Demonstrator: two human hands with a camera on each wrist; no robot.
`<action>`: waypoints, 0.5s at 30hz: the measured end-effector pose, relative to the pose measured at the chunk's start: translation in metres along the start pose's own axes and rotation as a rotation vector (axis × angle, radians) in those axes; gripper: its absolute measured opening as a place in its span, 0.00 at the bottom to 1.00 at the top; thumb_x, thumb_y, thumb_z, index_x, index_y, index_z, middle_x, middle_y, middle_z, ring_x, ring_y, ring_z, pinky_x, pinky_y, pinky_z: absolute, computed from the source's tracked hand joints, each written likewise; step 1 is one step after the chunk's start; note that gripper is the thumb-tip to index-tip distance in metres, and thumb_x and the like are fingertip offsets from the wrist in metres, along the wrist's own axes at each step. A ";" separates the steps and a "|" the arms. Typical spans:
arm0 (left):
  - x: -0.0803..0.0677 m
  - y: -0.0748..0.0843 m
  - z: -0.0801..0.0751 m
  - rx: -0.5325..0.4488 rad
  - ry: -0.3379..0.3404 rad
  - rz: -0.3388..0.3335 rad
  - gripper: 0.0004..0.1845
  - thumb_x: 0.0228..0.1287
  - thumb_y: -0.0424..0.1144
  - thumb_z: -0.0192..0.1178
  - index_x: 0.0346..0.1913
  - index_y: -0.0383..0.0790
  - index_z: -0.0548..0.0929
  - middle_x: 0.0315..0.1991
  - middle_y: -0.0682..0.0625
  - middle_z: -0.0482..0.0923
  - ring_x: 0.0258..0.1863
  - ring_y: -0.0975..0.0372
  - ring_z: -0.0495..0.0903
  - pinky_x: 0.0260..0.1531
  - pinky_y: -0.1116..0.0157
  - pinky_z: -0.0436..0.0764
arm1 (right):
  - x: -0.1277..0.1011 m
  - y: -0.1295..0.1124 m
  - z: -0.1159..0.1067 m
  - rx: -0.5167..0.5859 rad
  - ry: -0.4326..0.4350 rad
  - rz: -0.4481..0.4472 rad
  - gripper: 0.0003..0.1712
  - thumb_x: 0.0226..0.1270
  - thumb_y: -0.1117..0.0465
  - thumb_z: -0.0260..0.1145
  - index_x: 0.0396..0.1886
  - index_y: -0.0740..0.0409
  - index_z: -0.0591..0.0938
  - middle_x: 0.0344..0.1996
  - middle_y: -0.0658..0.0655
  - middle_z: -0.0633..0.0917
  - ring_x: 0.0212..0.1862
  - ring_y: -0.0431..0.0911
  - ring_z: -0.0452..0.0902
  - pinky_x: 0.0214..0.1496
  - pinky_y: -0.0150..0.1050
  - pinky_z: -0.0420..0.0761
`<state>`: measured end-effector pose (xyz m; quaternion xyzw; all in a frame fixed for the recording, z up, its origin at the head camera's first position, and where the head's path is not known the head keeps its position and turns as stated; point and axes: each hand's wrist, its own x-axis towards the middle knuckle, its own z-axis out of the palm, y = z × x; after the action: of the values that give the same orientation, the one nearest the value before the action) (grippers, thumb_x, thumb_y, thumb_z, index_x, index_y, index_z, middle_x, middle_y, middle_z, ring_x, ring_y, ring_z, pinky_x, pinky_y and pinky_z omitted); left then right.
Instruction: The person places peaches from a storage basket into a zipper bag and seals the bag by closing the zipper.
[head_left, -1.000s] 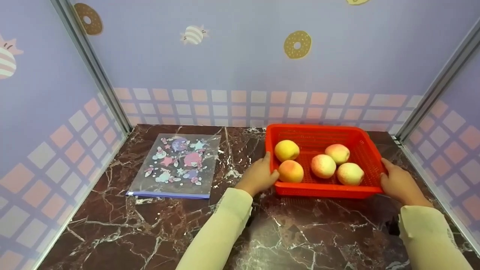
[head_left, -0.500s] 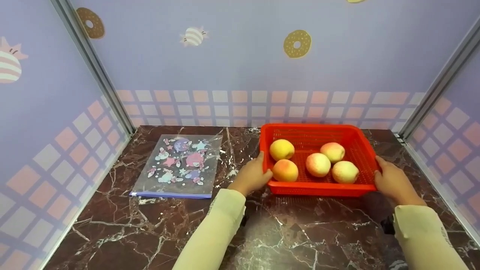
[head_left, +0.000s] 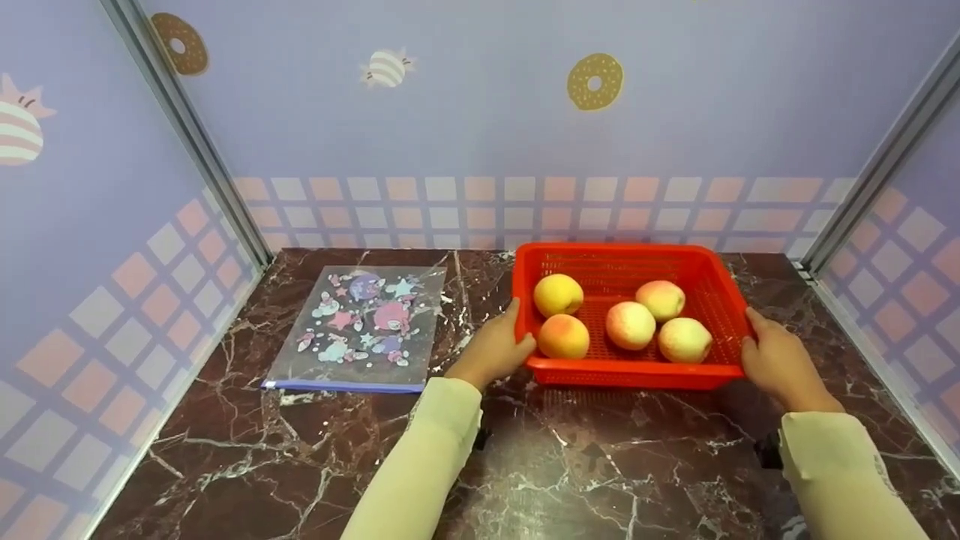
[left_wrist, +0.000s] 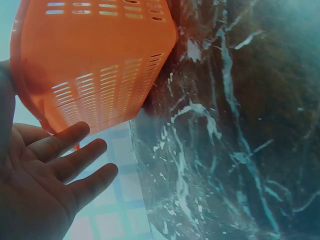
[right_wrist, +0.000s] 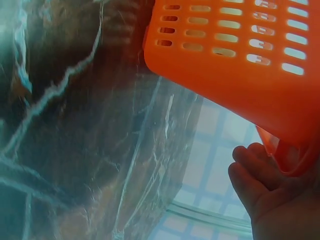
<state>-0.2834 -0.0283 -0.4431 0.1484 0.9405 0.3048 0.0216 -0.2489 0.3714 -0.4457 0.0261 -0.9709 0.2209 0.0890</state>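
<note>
Tabletop lies beneath a red basket, right of centre toward the far edge, its long axis running left to right, open top facing up. The left hand and right hand grip its short ends by the rim. Five peaches lie inside.

Soft glare marks the tabletop; the 2 wrist views look hazy.

The basket is red, its fruit yellow-pink, the tabletop white-veined brown
</note>
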 end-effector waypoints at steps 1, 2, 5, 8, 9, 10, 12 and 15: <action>0.000 -0.001 0.000 -0.009 0.002 0.000 0.41 0.66 0.49 0.49 0.76 0.37 0.49 0.70 0.41 0.66 0.65 0.53 0.72 0.66 0.56 0.70 | 0.000 -0.001 0.000 0.004 0.011 -0.003 0.31 0.70 0.65 0.46 0.69 0.77 0.58 0.60 0.83 0.67 0.58 0.76 0.66 0.59 0.69 0.65; 0.000 -0.002 0.000 -0.017 0.003 0.000 0.40 0.66 0.49 0.49 0.76 0.37 0.49 0.70 0.41 0.66 0.64 0.54 0.72 0.66 0.56 0.70 | 0.000 -0.002 0.001 0.008 0.020 -0.002 0.31 0.69 0.65 0.46 0.69 0.77 0.59 0.60 0.83 0.67 0.58 0.76 0.65 0.59 0.69 0.64; -0.001 -0.005 -0.001 -0.038 0.001 -0.004 0.40 0.67 0.49 0.48 0.76 0.37 0.48 0.70 0.40 0.66 0.63 0.54 0.73 0.66 0.57 0.69 | -0.001 -0.004 0.003 0.014 0.033 0.001 0.31 0.69 0.66 0.46 0.69 0.77 0.59 0.61 0.83 0.67 0.59 0.77 0.64 0.61 0.69 0.63; -0.004 -0.008 -0.001 -0.039 0.000 -0.011 0.40 0.67 0.49 0.48 0.76 0.38 0.49 0.69 0.40 0.67 0.62 0.53 0.74 0.65 0.56 0.70 | -0.002 -0.006 0.007 0.017 0.026 0.009 0.31 0.69 0.66 0.46 0.70 0.76 0.59 0.61 0.83 0.67 0.59 0.76 0.64 0.61 0.69 0.63; -0.005 -0.009 -0.001 -0.042 0.000 -0.013 0.40 0.67 0.50 0.48 0.76 0.38 0.49 0.69 0.40 0.67 0.62 0.53 0.74 0.65 0.55 0.70 | -0.002 -0.007 0.009 0.018 0.023 0.012 0.31 0.69 0.66 0.46 0.70 0.76 0.59 0.61 0.83 0.67 0.59 0.76 0.64 0.61 0.69 0.63; -0.006 -0.011 -0.002 -0.046 0.002 -0.018 0.40 0.67 0.50 0.48 0.76 0.39 0.49 0.69 0.40 0.67 0.62 0.52 0.74 0.65 0.55 0.70 | -0.002 -0.008 0.010 0.019 0.020 0.015 0.32 0.69 0.65 0.46 0.70 0.75 0.58 0.61 0.82 0.67 0.59 0.76 0.65 0.61 0.69 0.63; -0.007 -0.013 -0.003 -0.052 0.005 -0.024 0.40 0.67 0.50 0.48 0.77 0.39 0.49 0.69 0.40 0.67 0.62 0.52 0.74 0.64 0.54 0.71 | -0.001 -0.010 0.011 0.025 0.017 0.021 0.32 0.69 0.65 0.46 0.71 0.75 0.58 0.62 0.82 0.67 0.59 0.76 0.65 0.61 0.70 0.63; -0.007 -0.015 -0.008 -0.068 0.019 -0.021 0.39 0.67 0.49 0.48 0.77 0.39 0.49 0.68 0.39 0.68 0.59 0.53 0.76 0.63 0.54 0.72 | 0.002 -0.015 0.012 0.032 0.023 0.025 0.32 0.70 0.65 0.46 0.71 0.74 0.58 0.61 0.82 0.67 0.59 0.76 0.65 0.61 0.70 0.63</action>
<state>-0.2816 -0.0462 -0.4459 0.1348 0.9313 0.3378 0.0210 -0.2510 0.3524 -0.4493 0.0130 -0.9664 0.2377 0.0972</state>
